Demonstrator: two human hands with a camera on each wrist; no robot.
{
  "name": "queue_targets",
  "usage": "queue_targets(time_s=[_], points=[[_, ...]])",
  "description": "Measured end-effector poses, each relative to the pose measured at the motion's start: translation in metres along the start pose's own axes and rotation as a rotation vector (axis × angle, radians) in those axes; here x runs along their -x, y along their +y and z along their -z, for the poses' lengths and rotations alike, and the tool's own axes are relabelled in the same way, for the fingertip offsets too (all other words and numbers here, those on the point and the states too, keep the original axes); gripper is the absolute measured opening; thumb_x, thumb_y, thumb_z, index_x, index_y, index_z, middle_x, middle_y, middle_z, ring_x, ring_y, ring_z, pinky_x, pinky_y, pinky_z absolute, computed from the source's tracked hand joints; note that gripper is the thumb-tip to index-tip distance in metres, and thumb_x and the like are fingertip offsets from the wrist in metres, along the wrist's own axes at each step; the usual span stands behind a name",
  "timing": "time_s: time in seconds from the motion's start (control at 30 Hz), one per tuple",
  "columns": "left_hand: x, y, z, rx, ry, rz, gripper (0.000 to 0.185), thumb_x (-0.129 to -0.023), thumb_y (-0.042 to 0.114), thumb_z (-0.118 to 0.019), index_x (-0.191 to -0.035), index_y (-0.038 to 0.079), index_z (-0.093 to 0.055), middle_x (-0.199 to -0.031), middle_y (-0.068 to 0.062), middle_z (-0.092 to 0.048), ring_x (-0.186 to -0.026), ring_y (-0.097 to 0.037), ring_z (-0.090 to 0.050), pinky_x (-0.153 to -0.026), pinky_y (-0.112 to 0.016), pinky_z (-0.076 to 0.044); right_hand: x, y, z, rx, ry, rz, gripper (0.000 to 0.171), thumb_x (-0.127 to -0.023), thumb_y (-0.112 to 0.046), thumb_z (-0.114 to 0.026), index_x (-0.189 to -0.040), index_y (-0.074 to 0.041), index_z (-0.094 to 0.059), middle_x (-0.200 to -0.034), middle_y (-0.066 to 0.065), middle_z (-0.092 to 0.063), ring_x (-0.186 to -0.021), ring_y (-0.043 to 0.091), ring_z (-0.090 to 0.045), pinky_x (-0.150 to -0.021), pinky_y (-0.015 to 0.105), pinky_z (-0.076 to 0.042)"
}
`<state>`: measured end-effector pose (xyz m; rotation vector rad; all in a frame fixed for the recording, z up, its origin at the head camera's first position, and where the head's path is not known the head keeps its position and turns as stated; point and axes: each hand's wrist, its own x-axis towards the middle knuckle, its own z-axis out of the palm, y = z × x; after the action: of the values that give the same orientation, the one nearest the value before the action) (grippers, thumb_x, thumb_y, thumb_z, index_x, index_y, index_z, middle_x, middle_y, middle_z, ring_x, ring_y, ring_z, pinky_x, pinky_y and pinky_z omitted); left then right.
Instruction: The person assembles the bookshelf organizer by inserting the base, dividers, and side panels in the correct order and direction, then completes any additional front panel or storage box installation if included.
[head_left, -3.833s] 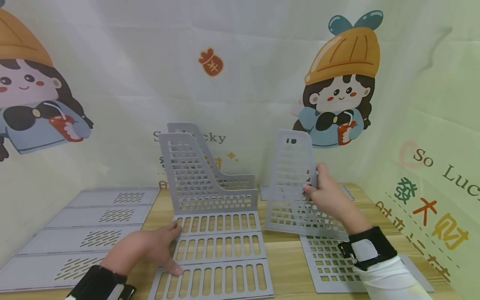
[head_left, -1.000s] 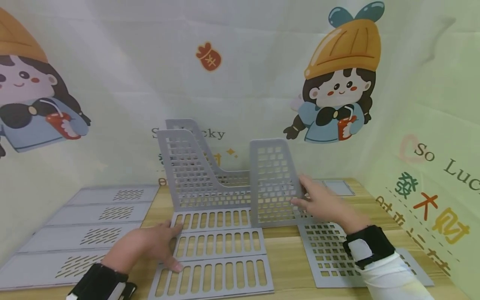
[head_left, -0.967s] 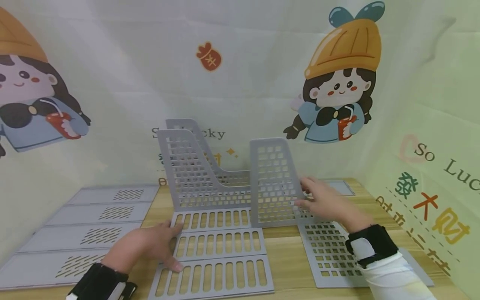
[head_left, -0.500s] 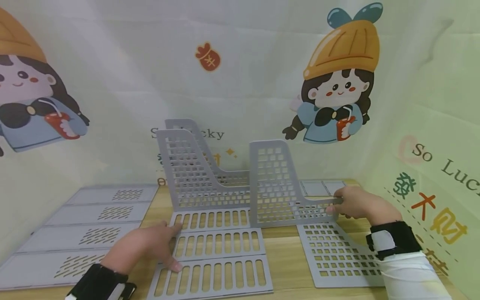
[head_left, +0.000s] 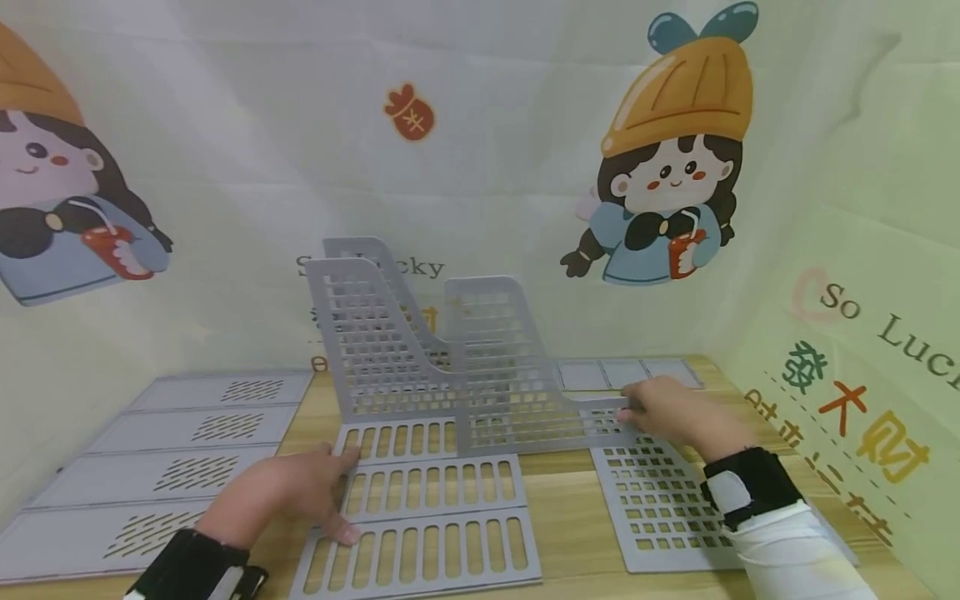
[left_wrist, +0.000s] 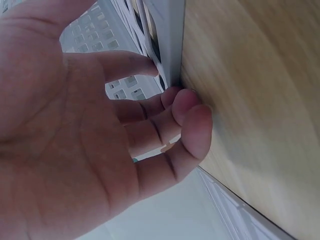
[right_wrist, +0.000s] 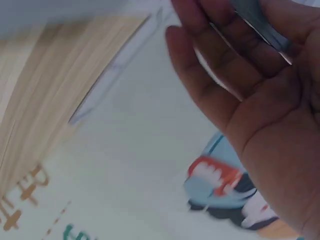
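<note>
My right hand [head_left: 651,407] grips the low right end of a grey perforated L-shaped divider [head_left: 498,367] and holds it upright over the back row of the slotted grey base [head_left: 435,508]. Two matching dividers [head_left: 360,333] stand upright on the base just behind it. My left hand [head_left: 315,492] rests flat on the base's left edge, fingers spread. In the left wrist view its fingertips [left_wrist: 187,102] touch the base's edge [left_wrist: 172,45] on the wooden table [left_wrist: 250,100]. The blurred right wrist view shows my right hand [right_wrist: 240,65] around the divider's edge [right_wrist: 262,25].
Another perforated divider [head_left: 660,508] lies flat on the table under my right forearm. Several flat grey panels [head_left: 187,442] lie in a row at the left. A small panel [head_left: 622,372] lies at the back right. Printed cloth walls close in the back and right.
My right hand slid from the divider's middle to its low right end. It then moved the upright divider left, so it overlaps the standing dividers. The left hand stayed put.
</note>
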<state>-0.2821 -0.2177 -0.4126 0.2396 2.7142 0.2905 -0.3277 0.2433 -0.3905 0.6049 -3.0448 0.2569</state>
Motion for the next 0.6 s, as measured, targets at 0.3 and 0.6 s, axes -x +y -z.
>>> queue_targets(time_s=[0.3, 0.6], points=[[0.001, 0.000, -0.001, -0.005, 0.013, -0.014, 0.123, -0.066, 0.051, -0.096, -0.161, -0.001, -0.039, -0.159, -0.048, -0.030, -0.146, -0.065, -0.036, -0.119, -0.077, -0.032, -0.013, -0.052, -0.027, -0.004, 0.061, 0.112, 0.011, -0.107, -0.012, -0.063, -0.098, -0.007, -0.062, -0.077, 0.000, -0.056, -0.070, 0.014, -0.051, -0.066, 0.032, -0.046], [-0.010, -0.021, 0.002, 0.166, 0.085, -0.026, 0.086, -0.073, 0.036, -0.098, -0.129, -0.014, -0.056, -0.120, -0.028, -0.067, -0.106, -0.040, -0.068, -0.093, -0.050, -0.059, -0.012, -0.060, -0.029, 0.035, 0.059, 0.116, 0.012, -0.107, -0.010, -0.064, -0.096, -0.006, -0.059, -0.076, 0.002, -0.059, -0.066, 0.014, -0.050, -0.062, 0.031, -0.046]])
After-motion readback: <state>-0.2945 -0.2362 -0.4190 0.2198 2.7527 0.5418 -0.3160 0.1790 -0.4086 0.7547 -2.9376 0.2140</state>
